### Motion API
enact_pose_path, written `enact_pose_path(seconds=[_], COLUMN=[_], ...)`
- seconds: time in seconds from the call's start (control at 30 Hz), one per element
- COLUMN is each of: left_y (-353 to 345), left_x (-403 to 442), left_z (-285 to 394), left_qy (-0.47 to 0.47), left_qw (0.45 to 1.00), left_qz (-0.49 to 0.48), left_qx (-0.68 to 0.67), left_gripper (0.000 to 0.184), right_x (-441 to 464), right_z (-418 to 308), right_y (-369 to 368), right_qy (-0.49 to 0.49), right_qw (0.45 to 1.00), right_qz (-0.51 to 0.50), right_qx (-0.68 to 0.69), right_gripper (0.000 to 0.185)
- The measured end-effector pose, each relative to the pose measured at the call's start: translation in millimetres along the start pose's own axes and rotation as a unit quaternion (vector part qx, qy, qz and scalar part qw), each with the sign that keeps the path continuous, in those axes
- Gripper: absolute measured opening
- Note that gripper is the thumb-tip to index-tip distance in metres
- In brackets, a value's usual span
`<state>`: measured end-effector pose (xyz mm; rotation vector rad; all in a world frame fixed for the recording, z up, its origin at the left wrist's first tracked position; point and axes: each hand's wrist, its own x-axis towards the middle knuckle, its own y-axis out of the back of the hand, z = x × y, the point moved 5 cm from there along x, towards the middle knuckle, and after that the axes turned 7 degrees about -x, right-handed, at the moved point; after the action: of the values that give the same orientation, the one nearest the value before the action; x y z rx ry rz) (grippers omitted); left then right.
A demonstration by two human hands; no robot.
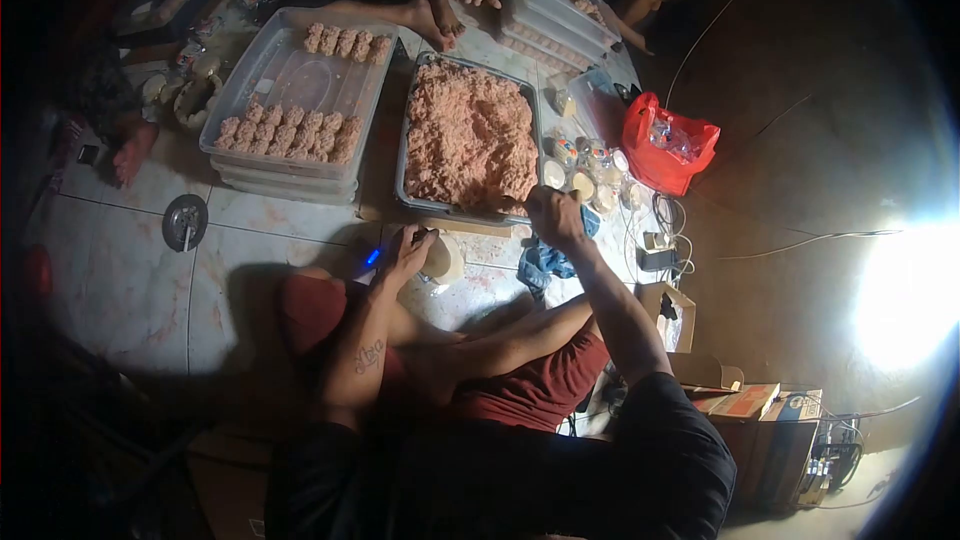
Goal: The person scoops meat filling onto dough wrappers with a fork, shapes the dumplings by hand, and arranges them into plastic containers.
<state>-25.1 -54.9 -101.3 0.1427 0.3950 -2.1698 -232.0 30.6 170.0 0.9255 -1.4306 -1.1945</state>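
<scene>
My left hand (408, 252) is closed, with something dark and hard to make out at its fingertips. Right beside it stands a pale round container (443, 260), and a small blue light (373, 257) glows on the other side of the hand. My right hand (556, 217) is closed at the near right corner of a tray (403, 187) heaped with pink minced meat (468, 135); what it grips is hidden. A blue cloth (545, 265) lies on the floor below my right hand.
Left of the meat, a clear plastic tub (285, 70) holds rows of shaped meat pieces (288, 132). Small jars (580, 183), a red plastic bag (668, 145) and cables (668, 210) lie right. A metal disc (185, 223) rests on the tiles. Other people sit across and left.
</scene>
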Motion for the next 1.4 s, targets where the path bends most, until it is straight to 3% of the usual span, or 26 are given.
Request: enact_pose_path(seconds=[0.07,0.1,0.13,0.2,0.27,0.3,0.33,0.37,0.43,0.47,0.5,0.53,0.57,0.6,0.63,0.7,0.77,0.8,0.9,0.97,1.03,1.07,1.1,1.17,1.23,1.4], left_y=[-5.2,-7.0,-6.1,-17.2,-15.7,-17.5,-16.8,-17.4,-7.4,-11.5,-17.4,-29.4,-42.4,-51.4,-60.8,-78.7,-90.7,-94.9,-115.0,-115.0,-99.5,-96.3,-100.4,-97.4,-85.5,-63.9], left_x=[-16.8,-21.4,-22.0,-19.1,-27.6,-35.6,-42.8,-43.1,-32.0,-44.0,-47.2,-51.8,-57.4,-62.3,-66.0,-67.9,-65.8,-68.3,-94.2,-103.3,-100.3,-96.1,-98.0,-98.5,-97.9,-95.4], left_z=[53.0,58.4,54.3,48.2,58.1,68.7,80.9,74.3,59.8,75.6,85.6,94.1,103.8,122.1,137.2,169.9,189.9,202.4,242.6,245.1,238.4,230.0,231.1,230.0,214.9,192.6], left_qy=[0.049,0.100,0.101,0.046,0.068,0.092,0.084,0.086,0.065,0.129,0.126,0.168,0.207,0.182,0.180,0.129,0.093,0.060,0.028,0.023,-0.030,-0.018,0.016,0.025,0.034,0.074], left_qw=[0.998,0.993,0.993,0.983,0.972,0.959,0.960,0.960,0.958,0.952,0.954,0.912,0.856,0.861,0.864,0.795,0.781,0.760,0.754,0.776,0.796,0.809,0.800,0.806,0.801,0.778], left_qz=[-0.025,-0.053,-0.053,-0.179,-0.222,-0.261,-0.251,-0.253,-0.155,-0.137,-0.136,-0.157,-0.176,-0.163,-0.159,-0.215,-0.204,-0.197,-0.233,-0.228,-0.215,-0.162,-0.213,-0.194,-0.166,-0.057], left_qx=[0.006,0.013,0.018,-0.010,-0.028,-0.053,-0.086,-0.080,-0.231,-0.243,-0.237,-0.340,-0.439,-0.446,-0.441,-0.552,-0.583,-0.616,-0.613,-0.588,-0.566,-0.564,-0.561,-0.559,-0.574,-0.622], left_gripper=[0.069,0.070,0.070,0.060,0.052,0.044,0.028,0.028,0.025,0.031,0.031,0.036,0.041,0.059,0.059,0.079,0.085,0.091,0.094,0.092,0.093,0.096,0.100,0.105,0.105,0.099], right_x=[2.7,3.2,1.5,-5.9,-23.9,-30.2,-40.3,-50.3,-59.4,-63.7,-67.8,-68.8,-68.7,-68.6,-69.0,-67.9,-73.3,-77.8,-87.2,-94.3,-95.0,-95.4,-101.9,-106.5,-110.5,-120.0], right_z=[-12.3,-23.9,-23.3,-11.9,17.1,26.7,36.1,42.8,37.7,35.7,36.6,37.7,37.3,33.8,29.3,11.9,-13.5,-25.8,-58.1,-65.0,-77.3,-83.2,-86.1,-94.1,-89.7,-87.3], right_y=[-18.2,-20.2,-20.0,-27.4,-44.8,-50.9,-55.3,-55.2,-34.1,-28.3,-29.3,-27.4,-23.0,-14.0,-5.7,6.5,24.8,26.2,22.2,28.3,43.6,40.0,34.8,26.3,30.9,48.5], right_qy=[-0.005,-0.017,-0.054,-0.095,-0.161,-0.160,-0.160,-0.162,-0.198,-0.249,-0.296,-0.296,-0.293,-0.271,-0.248,-0.207,-0.107,-0.105,-0.069,-0.086,-0.092,-0.043,-0.047,0.010,0.020,0.016], right_qw=[0.997,0.999,0.998,0.995,0.973,0.973,0.957,0.930,0.910,0.875,0.834,0.814,0.812,0.815,0.818,0.826,0.821,0.849,0.916,0.903,0.888,0.886,0.883,0.905,0.936,0.945], right_qz=[-0.054,-0.020,-0.030,-0.032,-0.056,-0.051,-0.005,0.041,0.004,-0.004,-0.012,-0.019,-0.017,-0.005,0.006,0.028,0.122,0.125,0.226,0.247,0.205,0.224,0.222,0.158,0.087,0.040], right_qx=[-0.059,-0.043,-0.020,0.008,0.153,0.157,0.243,0.326,0.364,0.416,0.466,0.499,0.504,0.512,0.519,0.524,0.548,0.503,0.323,0.341,0.401,0.404,0.412,0.394,0.340,0.325], right_gripper=[0.014,0.015,0.018,0.021,0.019,0.019,0.023,0.029,0.028,0.029,0.030,0.032,0.032,0.030,0.029,0.024,0.013,0.016,0.016,0.017,0.019,0.025,0.025,0.032,0.032,0.031])
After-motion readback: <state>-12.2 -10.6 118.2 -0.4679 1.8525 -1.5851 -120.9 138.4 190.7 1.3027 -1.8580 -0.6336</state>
